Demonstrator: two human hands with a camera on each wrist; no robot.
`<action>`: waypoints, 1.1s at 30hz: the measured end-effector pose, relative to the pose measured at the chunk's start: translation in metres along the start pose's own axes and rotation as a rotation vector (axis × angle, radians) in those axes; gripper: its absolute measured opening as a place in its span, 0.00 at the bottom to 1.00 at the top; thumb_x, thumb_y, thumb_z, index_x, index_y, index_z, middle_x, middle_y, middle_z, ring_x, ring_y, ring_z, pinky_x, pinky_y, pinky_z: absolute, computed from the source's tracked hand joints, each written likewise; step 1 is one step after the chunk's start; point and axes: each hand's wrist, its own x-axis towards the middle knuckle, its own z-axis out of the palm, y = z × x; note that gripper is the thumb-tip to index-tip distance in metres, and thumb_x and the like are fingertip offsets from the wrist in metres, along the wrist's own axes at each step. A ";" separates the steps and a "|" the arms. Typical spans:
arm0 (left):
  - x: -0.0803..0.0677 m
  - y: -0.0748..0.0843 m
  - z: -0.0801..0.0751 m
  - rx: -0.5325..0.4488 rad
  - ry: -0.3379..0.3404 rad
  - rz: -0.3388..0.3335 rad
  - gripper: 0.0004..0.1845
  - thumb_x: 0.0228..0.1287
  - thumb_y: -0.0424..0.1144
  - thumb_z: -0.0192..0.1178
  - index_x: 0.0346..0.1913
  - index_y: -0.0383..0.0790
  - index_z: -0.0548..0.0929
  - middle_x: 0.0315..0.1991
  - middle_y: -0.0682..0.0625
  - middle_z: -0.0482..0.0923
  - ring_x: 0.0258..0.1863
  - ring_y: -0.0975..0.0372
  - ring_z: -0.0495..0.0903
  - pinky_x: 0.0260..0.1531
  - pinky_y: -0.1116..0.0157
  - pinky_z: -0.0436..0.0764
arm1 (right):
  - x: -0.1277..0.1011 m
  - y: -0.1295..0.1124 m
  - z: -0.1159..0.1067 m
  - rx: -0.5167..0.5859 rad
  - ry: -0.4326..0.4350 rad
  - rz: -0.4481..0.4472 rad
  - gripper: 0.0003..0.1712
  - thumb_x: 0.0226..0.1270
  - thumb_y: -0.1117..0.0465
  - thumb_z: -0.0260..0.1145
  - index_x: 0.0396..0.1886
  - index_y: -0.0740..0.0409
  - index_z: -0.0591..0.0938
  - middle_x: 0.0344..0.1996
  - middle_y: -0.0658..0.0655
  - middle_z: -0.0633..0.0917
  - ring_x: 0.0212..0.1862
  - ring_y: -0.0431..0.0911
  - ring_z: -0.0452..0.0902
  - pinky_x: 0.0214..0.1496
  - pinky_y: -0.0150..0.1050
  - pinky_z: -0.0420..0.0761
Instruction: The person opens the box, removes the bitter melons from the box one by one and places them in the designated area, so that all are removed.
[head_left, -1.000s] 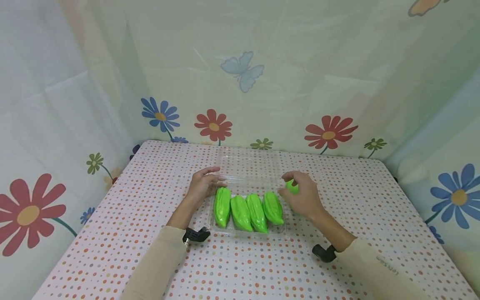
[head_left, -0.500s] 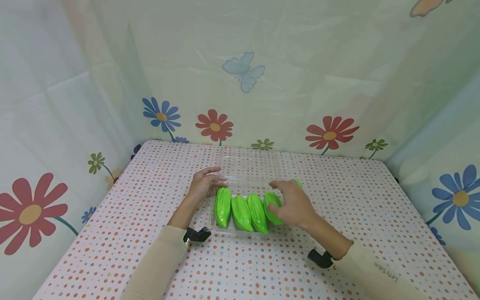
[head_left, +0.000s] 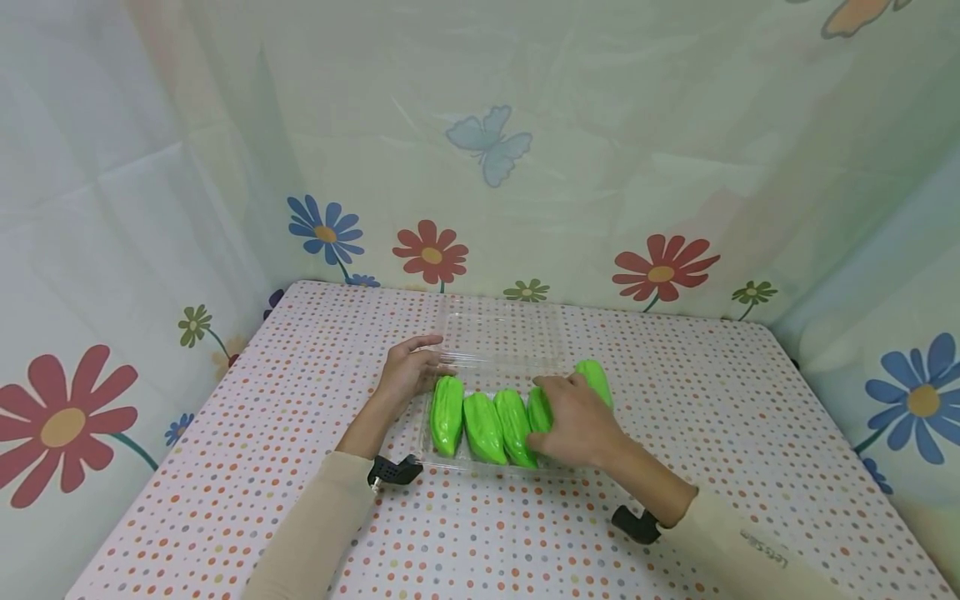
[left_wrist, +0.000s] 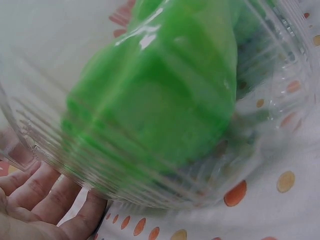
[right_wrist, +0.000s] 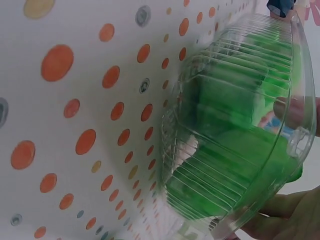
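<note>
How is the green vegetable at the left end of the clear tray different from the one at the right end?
The leftmost vegetable lies untouched, fully in view inside the clear tray, next to the left hand that steadies the tray's edge. The rightmost vegetable is partly covered by the right hand, which rests on it, and it sits farther back than the row. Both are bright green, ridged and similar in shape.

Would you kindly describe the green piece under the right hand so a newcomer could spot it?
On the dotted table sits a clear tray with a row of green pieces. The one meant is rightmost, at the far right corner. It alone touches the right hand.
</note>
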 end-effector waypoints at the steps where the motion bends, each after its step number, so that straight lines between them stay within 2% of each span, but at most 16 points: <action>1: 0.000 0.000 0.000 0.001 -0.002 0.001 0.26 0.67 0.30 0.54 0.69 0.35 0.74 0.56 0.33 0.82 0.49 0.42 0.86 0.32 0.68 0.84 | 0.000 0.000 0.001 -0.009 0.000 -0.003 0.51 0.45 0.46 0.76 0.69 0.65 0.73 0.63 0.64 0.80 0.57 0.60 0.73 0.55 0.61 0.79; 3: 0.000 -0.001 0.000 0.005 -0.003 0.005 0.26 0.67 0.30 0.54 0.69 0.35 0.75 0.57 0.33 0.81 0.49 0.43 0.86 0.32 0.68 0.84 | 0.001 0.000 0.003 -0.027 0.006 -0.011 0.51 0.43 0.47 0.76 0.68 0.65 0.74 0.61 0.64 0.80 0.56 0.58 0.73 0.54 0.58 0.79; 7: 0.001 -0.002 -0.001 0.009 -0.003 0.008 0.25 0.68 0.31 0.56 0.68 0.35 0.75 0.56 0.32 0.82 0.49 0.42 0.86 0.37 0.64 0.87 | 0.001 -0.001 0.008 -0.058 0.019 -0.029 0.49 0.41 0.49 0.76 0.65 0.66 0.76 0.59 0.62 0.82 0.53 0.56 0.73 0.50 0.53 0.79; 13: 0.000 -0.003 -0.001 0.018 -0.002 0.014 0.25 0.69 0.32 0.55 0.68 0.34 0.74 0.55 0.31 0.82 0.47 0.44 0.87 0.41 0.61 0.87 | 0.001 -0.002 0.009 -0.092 0.031 -0.052 0.47 0.42 0.49 0.75 0.64 0.67 0.77 0.58 0.63 0.82 0.52 0.56 0.73 0.47 0.52 0.78; 24: 0.000 -0.003 -0.001 0.018 -0.001 0.016 0.26 0.67 0.32 0.55 0.68 0.34 0.75 0.55 0.30 0.82 0.50 0.41 0.86 0.41 0.61 0.87 | 0.002 -0.002 0.014 -0.136 0.051 -0.066 0.44 0.39 0.53 0.74 0.61 0.67 0.78 0.58 0.62 0.82 0.53 0.58 0.73 0.47 0.53 0.79; 33: 0.002 -0.002 0.000 0.007 0.005 0.009 0.27 0.66 0.31 0.55 0.69 0.33 0.74 0.55 0.31 0.82 0.48 0.43 0.87 0.40 0.62 0.87 | 0.001 -0.004 0.019 -0.215 0.097 -0.068 0.41 0.40 0.57 0.69 0.60 0.69 0.78 0.56 0.64 0.82 0.54 0.60 0.73 0.44 0.57 0.79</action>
